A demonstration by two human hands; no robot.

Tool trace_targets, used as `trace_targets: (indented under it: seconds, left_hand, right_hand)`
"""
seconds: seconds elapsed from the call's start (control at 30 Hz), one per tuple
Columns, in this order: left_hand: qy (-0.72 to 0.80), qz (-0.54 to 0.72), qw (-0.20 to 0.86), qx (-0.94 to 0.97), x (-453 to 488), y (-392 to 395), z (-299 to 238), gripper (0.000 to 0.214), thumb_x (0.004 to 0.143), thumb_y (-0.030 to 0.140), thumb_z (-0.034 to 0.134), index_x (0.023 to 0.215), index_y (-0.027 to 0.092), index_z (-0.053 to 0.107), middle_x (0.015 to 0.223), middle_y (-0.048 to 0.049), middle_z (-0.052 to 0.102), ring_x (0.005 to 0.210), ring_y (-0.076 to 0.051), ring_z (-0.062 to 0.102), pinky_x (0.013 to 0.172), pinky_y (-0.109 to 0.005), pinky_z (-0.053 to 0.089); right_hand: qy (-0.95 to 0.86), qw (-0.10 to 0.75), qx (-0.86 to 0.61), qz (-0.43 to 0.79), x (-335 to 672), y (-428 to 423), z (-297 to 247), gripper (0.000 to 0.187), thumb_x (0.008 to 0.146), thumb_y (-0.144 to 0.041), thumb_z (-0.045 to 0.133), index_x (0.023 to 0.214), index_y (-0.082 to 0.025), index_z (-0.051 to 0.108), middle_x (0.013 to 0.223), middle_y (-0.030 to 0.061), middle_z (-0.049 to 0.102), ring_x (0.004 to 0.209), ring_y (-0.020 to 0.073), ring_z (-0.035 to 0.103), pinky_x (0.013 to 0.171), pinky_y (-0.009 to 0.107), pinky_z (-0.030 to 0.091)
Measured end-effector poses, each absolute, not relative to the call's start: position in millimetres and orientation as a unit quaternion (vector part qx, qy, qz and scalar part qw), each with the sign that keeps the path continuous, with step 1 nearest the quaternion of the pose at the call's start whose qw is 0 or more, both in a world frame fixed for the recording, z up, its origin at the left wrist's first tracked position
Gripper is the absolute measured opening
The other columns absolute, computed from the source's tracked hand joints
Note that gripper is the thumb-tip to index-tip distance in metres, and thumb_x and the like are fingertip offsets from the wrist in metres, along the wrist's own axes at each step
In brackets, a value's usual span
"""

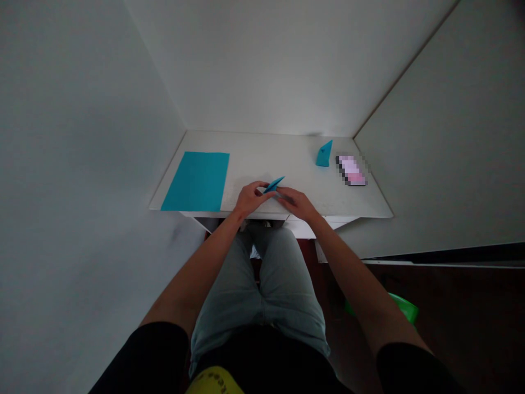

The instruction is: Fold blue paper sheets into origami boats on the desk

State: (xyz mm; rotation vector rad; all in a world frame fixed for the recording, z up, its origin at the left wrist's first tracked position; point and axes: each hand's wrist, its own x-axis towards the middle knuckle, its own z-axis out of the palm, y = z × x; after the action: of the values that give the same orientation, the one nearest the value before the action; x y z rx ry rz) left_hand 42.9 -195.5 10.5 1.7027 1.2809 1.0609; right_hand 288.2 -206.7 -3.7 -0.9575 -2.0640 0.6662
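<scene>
A small piece of folded blue paper (274, 185) is between my hands, just above the front part of the white desk (262, 156). My left hand (251, 198) grips its left end between thumb and fingers. From the other side, my right hand (298, 203) reaches to the paper's lower right, its fingers stretched out and close to it; whether they touch it I cannot tell. A flat blue sheet (199, 180) lies on the desk to the left. Another folded blue paper piece (324, 154) stands at the back right.
Right of the standing folded piece lies a phone (351, 170), its screen pixelated. Walls (262, 65) enclose the desk at the back and left, with a pale panel (443, 137) on the right. Below, a green plastic object (404, 307) shows beside my right arm.
</scene>
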Motion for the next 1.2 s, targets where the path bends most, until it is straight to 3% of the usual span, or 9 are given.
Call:
trace_targets:
  seconds: [0.13, 0.27, 0.4, 0.47, 0.63, 0.73, 0.83, 1.03, 1.2]
  left_hand:
    - [0.464, 0.432, 0.393, 0.666, 42.8, -195.5, 8.5, 0.051, 0.085, 0.054, 0.090, 0.125, 0.024, 0.080, 0.119, -0.0077, 0.083, 0.068, -0.013, 0.070, 0.067, -0.028, 0.056]
    - [0.478, 0.438, 0.385, 0.657, 43.9, -192.3, 5.4, 0.042, 0.089, 0.052, 0.086, 0.119, 0.024, 0.079, 0.114, -0.0054, 0.082, 0.066, -0.013, 0.072, 0.063, -0.026, 0.054]
    - [0.497, 0.467, 0.395, 0.615, 43.7, -186.6, 3.5, 0.039, 0.101, 0.060, 0.070, 0.105, 0.022, 0.078, 0.096, -0.0032, 0.079, 0.062, -0.013, 0.070, 0.059, -0.026, 0.053]
    - [0.501, 0.462, 0.390, 0.620, 42.4, -184.8, 3.0, 0.042, 0.102, 0.061, 0.067, 0.103, 0.021, 0.079, 0.087, -0.0018, 0.077, 0.063, -0.014, 0.067, 0.060, -0.027, 0.052]
    - [0.482, 0.423, 0.373, 0.670, 41.4, -185.1, 1.5, 0.038, 0.102, 0.056, 0.067, 0.092, 0.022, 0.080, 0.081, -0.0009, 0.076, 0.076, -0.018, 0.067, 0.069, -0.029, 0.052]
    - [0.474, 0.429, 0.388, 0.664, 43.0, -186.3, 0.1, 0.028, 0.101, 0.048, 0.071, 0.109, 0.023, 0.079, 0.086, -0.0006, 0.078, 0.080, -0.017, 0.070, 0.071, -0.027, 0.052]
    - [0.469, 0.429, 0.419, 0.648, 43.4, -187.3, -1.5, 0.041, 0.097, 0.044, 0.078, 0.132, 0.025, 0.071, 0.094, -0.0009, 0.080, 0.077, -0.015, 0.073, 0.070, -0.026, 0.054]
    - [0.453, 0.420, 0.413, 0.670, 41.1, -188.2, -4.0, 0.035, 0.092, 0.039, 0.083, 0.123, 0.026, 0.072, 0.097, -0.0013, 0.079, 0.074, -0.014, 0.072, 0.068, -0.025, 0.053]
    - [0.448, 0.426, 0.417, 0.666, 40.9, -189.0, -2.6, 0.045, 0.097, 0.033, 0.074, 0.141, 0.028, 0.068, 0.102, -0.0010, 0.078, 0.069, -0.012, 0.070, 0.066, -0.025, 0.053]
  right_hand:
    - [-0.790, 0.380, -0.388, 0.284, 288.2, -208.1, -2.3, 0.040, 0.104, -0.050, 0.069, 0.141, -0.036, 0.078, 0.147, 0.0035, 0.077, 0.135, 0.0291, 0.074, 0.123, 0.054, 0.055]
    - [-0.794, 0.377, -0.384, 0.284, 287.3, -210.8, 1.7, 0.040, 0.105, -0.050, 0.068, 0.141, -0.036, 0.077, 0.145, 0.0039, 0.078, 0.134, 0.0292, 0.073, 0.122, 0.055, 0.054]
    - [-0.757, 0.428, -0.425, 0.251, 286.5, -210.7, 2.5, 0.042, 0.100, -0.052, 0.075, 0.136, -0.030, 0.077, 0.125, 0.0103, 0.079, 0.105, 0.0267, 0.075, 0.097, 0.046, 0.064]
    - [-0.724, 0.456, -0.455, 0.246, 286.6, -208.9, 0.9, 0.047, 0.097, -0.055, 0.078, 0.135, -0.027, 0.075, 0.120, 0.0109, 0.077, 0.092, 0.0234, 0.072, 0.083, 0.041, 0.063]
    - [-0.689, 0.445, -0.471, 0.325, 288.4, -205.6, -2.3, 0.054, 0.097, -0.062, 0.074, 0.138, -0.026, 0.071, 0.102, 0.0038, 0.075, 0.074, 0.0167, 0.065, 0.070, 0.033, 0.056]
    - [-0.689, 0.428, -0.464, 0.357, 289.7, -204.7, -2.2, 0.050, 0.097, -0.065, 0.073, 0.130, -0.027, 0.075, 0.080, -0.0022, 0.067, 0.068, 0.0160, 0.063, 0.065, 0.031, 0.052]
    - [-0.659, 0.459, -0.464, 0.373, 290.7, -201.6, -2.2, 0.051, 0.093, -0.070, 0.076, 0.121, -0.028, 0.075, 0.074, -0.0047, 0.062, 0.062, 0.0151, 0.060, 0.062, 0.031, 0.051]
    - [-0.615, 0.495, -0.475, 0.389, 291.7, -195.1, -3.3, 0.062, 0.086, -0.080, 0.077, 0.118, -0.027, 0.072, 0.073, -0.0049, 0.062, 0.056, 0.0143, 0.057, 0.055, 0.031, 0.050]
    - [-0.611, 0.501, -0.476, 0.387, 291.9, -194.7, -6.2, 0.060, 0.087, -0.077, 0.077, 0.121, -0.028, 0.071, 0.071, -0.0062, 0.062, 0.053, 0.0133, 0.056, 0.053, 0.029, 0.048]
